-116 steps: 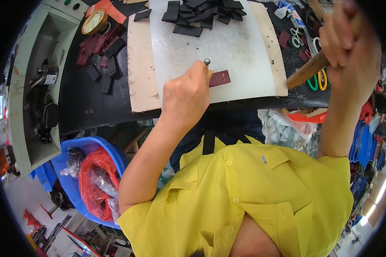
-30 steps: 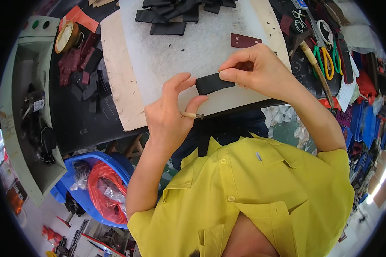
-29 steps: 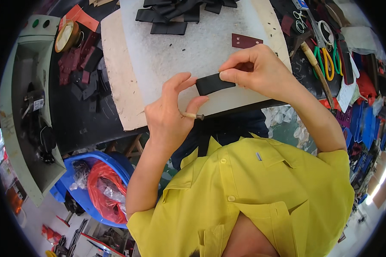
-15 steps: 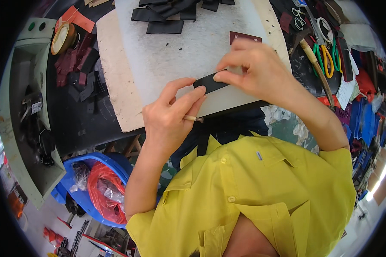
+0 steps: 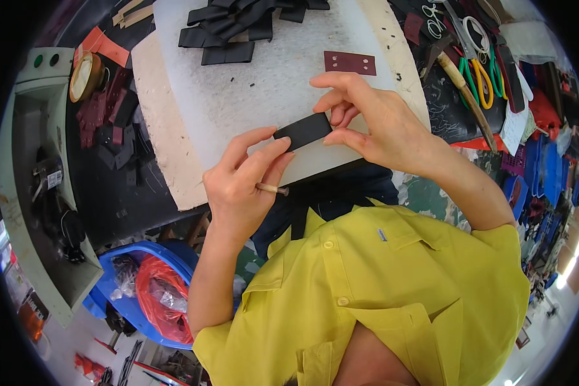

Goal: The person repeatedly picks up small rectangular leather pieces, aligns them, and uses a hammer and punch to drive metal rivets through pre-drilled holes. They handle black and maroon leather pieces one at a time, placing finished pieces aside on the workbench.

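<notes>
My left hand (image 5: 231,180) pinches the left end of a short, flat black strip (image 5: 303,132) between thumb and fingers, above the near part of the white work sheet. A slim tan rod with a dark metal end (image 5: 271,188) is tucked in the same hand's lower fingers. My right hand (image 5: 383,125) is at the strip's right end, its index finger raised and its thumb low by the corner. The fingers are apart; whether they touch the strip is hard to tell. Beyond them lies a maroon tab with several pale holes (image 5: 350,63).
Black folded strips (image 5: 228,53) are heaped at the far side of the sheet. A hammer (image 5: 464,90) and scissors with yellow handles (image 5: 486,87) lie right. Maroon and black pieces (image 5: 125,138) and a tape roll (image 5: 85,77) lie left. A blue tub (image 5: 174,252) stands below.
My right fingers have spread from their pinch at the strip's right end, and the index finger has lifted. The view has shifted slightly; my left hand still grips the strip.
</notes>
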Motion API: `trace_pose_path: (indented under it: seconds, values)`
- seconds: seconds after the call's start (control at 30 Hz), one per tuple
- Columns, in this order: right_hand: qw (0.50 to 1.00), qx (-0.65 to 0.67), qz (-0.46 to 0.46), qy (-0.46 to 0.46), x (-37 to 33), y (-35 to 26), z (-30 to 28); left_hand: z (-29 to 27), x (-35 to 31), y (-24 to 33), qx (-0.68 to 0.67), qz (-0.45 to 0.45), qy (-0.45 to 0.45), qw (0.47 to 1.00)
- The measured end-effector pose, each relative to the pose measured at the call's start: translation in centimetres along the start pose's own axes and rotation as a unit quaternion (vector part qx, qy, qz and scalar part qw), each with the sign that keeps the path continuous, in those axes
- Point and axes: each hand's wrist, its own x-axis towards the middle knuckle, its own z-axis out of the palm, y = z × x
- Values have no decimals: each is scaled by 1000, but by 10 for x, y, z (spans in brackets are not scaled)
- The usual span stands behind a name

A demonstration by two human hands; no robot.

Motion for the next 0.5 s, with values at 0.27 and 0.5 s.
trace_pose_path:
  seconds: [0.27,0.5]
  values:
    - [998,-38,-37,-16,1,2,-3,0,-2,-1,20,16,5,1000]
    - [999,-38,-27,-24,3,-1,-2,1,-4,0,44,33,5,998]
